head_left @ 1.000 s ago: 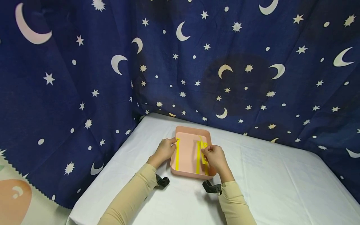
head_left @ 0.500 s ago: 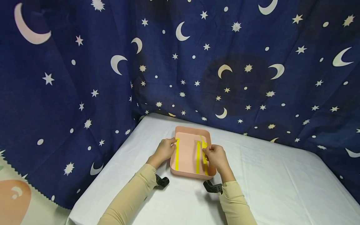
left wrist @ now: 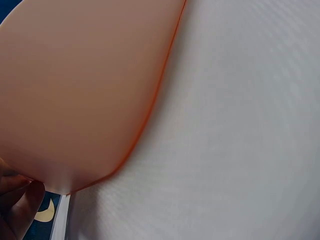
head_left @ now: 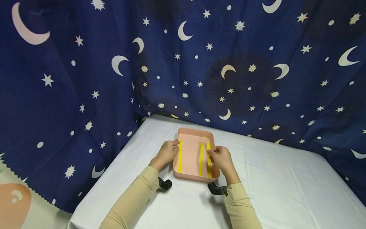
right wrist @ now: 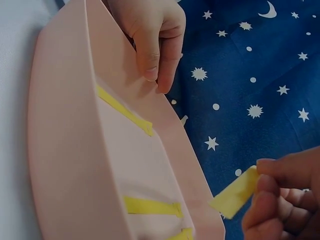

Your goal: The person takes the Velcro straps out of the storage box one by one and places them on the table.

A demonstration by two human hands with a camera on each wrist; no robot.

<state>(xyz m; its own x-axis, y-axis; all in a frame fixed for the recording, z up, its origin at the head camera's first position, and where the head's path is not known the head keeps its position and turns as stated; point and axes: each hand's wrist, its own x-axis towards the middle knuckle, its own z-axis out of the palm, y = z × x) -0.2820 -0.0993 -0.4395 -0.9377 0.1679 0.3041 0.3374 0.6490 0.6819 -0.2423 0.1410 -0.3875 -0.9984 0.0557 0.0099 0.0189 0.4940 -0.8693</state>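
The left hand (head_left: 167,152) is gripping the pink tray (head_left: 190,158) at its left rim. The right hand (head_left: 220,157) is pinching a yellow tape strip (right wrist: 234,198) beside the tray's right rim, grip closed on its end. Peeling is judged under way; continued steady pulling is required.

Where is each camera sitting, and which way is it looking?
Head: worn on the head, looking forward and down at the pink tray on the white table; both sleeves, the left hand and right hand show.
Left wrist: close beside the tray's outer wall and the tablecloth; only fingertips show.
Right wrist: looks along the tray at the yellow tape strip the right hand pinches; the left hand holds the far rim.
All three share the tray.
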